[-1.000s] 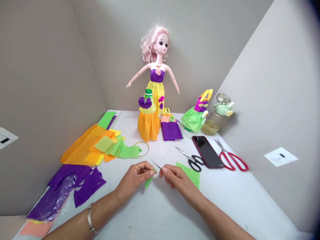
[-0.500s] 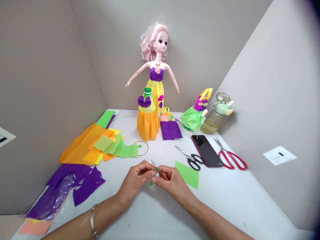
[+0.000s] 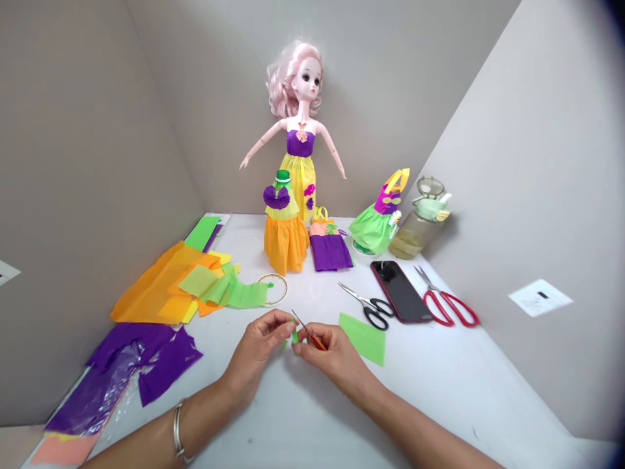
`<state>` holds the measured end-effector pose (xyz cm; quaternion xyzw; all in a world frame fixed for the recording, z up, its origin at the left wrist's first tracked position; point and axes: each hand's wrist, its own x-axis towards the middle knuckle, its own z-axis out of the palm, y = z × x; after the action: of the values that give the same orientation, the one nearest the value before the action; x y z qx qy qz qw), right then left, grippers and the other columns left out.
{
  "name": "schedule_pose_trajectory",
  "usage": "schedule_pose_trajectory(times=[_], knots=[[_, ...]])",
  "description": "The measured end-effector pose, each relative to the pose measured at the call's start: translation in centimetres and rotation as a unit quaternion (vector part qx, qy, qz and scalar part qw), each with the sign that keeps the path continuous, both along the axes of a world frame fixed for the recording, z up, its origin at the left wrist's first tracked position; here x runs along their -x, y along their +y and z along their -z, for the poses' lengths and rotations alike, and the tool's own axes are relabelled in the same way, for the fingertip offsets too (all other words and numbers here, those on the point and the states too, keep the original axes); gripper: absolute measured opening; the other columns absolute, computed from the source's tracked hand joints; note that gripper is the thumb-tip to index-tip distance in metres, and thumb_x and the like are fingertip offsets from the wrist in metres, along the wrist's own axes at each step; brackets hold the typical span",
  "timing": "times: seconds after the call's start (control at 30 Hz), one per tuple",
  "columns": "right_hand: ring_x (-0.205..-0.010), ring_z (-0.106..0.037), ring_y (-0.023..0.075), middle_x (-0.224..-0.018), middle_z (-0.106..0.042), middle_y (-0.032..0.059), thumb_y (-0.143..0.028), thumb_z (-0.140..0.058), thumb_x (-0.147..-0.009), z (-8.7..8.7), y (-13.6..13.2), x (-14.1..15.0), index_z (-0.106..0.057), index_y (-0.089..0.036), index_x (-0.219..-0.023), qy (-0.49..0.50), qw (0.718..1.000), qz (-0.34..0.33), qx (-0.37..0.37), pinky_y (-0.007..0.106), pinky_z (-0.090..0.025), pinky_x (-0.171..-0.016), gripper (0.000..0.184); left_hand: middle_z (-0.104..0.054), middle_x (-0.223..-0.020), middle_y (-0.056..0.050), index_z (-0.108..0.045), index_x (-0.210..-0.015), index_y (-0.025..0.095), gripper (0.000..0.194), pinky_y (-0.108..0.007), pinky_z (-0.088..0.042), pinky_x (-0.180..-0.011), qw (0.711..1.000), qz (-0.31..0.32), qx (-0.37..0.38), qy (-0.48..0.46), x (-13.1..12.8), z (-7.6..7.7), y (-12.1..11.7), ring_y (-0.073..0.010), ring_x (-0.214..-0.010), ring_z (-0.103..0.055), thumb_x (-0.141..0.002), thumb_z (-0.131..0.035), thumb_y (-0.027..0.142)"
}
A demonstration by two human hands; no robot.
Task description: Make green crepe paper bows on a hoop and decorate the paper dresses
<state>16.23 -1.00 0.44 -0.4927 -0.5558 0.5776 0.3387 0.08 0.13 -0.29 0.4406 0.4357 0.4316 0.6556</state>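
My left hand (image 3: 266, 339) is closed in a pinch on a small green paper strip (image 3: 295, 335), whose end hangs between the two hands. A pair of small scissors (image 3: 318, 342) with orange handles is held in my right hand (image 3: 328, 355); its thin pointed blade reaches up and left, close to the left fingertips. The fingers hide much of the scissors. Just right of my right hand lies a flat green paper piece (image 3: 364, 339) on the white table (image 3: 293, 423).
Black-handled scissors (image 3: 374, 309), a phone (image 3: 403, 293) and red-handled scissors (image 3: 446, 303) lie at right. Orange paper (image 3: 146, 286), purple paper (image 3: 168, 368) and a gold ring (image 3: 283, 290) are left. Behind stand a doll (image 3: 300, 140), a dressed bottle (image 3: 286, 241) and a jar (image 3: 415, 231).
My hands have moved slightly apart, and more of the green strip shows between them. The whole view has shifted a little.
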Motion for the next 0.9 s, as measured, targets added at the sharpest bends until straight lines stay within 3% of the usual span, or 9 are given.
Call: schedule_pose_trajectory(times=[0.3,0.43,0.63,0.8,0.9], knots=[[-0.053,-0.025,0.0088,-0.055,-0.030,-0.0076,-0.034,-0.061,-0.079,-0.1,0.4,-1.1,-0.059,-0.017,-0.073,-0.020,1.000,0.015,0.006,0.024,-0.019,-0.051,0.018,-0.052,-0.079,0.001,-0.058,-0.078,0.019,0.019,-0.025,-0.038,-0.080,0.999,-0.006,-0.004,0.042,0.9,-0.5,0.3,-0.0146,-0.081,-0.049,-0.082,-0.064,0.036],[-0.053,-0.026,0.0091,-0.056,-0.030,-0.0071,-0.035,-0.059,-0.080,-0.5,0.7,-1.8,-0.058,-0.017,-0.072,-0.045,0.998,0.030,-0.010,0.024,-0.020,-0.050,0.020,-0.052,-0.078,0.002,-0.058,-0.079,0.019,0.020,-0.025,-0.039,-0.076,0.997,0.032,-0.011,0.071,1.5,-0.2,0.8,-0.0142,-0.078,-0.050,-0.082,-0.064,0.038],[-0.053,-0.024,0.0088,-0.054,-0.026,-0.0079,-0.027,-0.057,-0.080,-0.9,0.6,-2.2,-0.058,-0.017,-0.070,-0.090,0.995,0.003,-0.049,0.024,-0.019,-0.049,0.015,-0.059,-0.114,-0.004,-0.058,-0.109,0.023,0.041,-0.030,-0.039,-0.095,0.982,0.110,-0.089,0.128,1.9,0.0,1.1,-0.0211,-0.109,-0.053,-0.074,-0.074,0.036],[-0.054,-0.023,0.0085,-0.057,-0.026,-0.0073,-0.026,-0.056,-0.082,-0.8,0.0,-1.8,-0.056,-0.017,-0.070,-0.070,0.996,-0.031,-0.036,0.023,-0.018,-0.049,0.016,-0.066,-0.094,-0.002,-0.065,-0.092,0.021,0.019,-0.029,-0.040,-0.089,0.966,0.131,-0.133,0.176,1.6,-0.5,0.6,-0.0197,-0.095,-0.057,-0.079,-0.067,0.034],[-0.053,-0.022,0.0084,-0.057,-0.026,-0.0075,-0.028,-0.057,-0.083,-0.8,-0.2,-1.8,-0.056,-0.017,-0.071,-0.070,0.997,-0.036,-0.024,0.023,-0.018,-0.048,0.017,-0.064,-0.084,-0.001,-0.065,-0.080,0.019,0.016,-0.027,-0.040,-0.083,0.966,0.133,-0.124,0.181,1.6,-0.5,0.7,-0.0175,-0.084,-0.056,-0.080,-0.066,0.035]])
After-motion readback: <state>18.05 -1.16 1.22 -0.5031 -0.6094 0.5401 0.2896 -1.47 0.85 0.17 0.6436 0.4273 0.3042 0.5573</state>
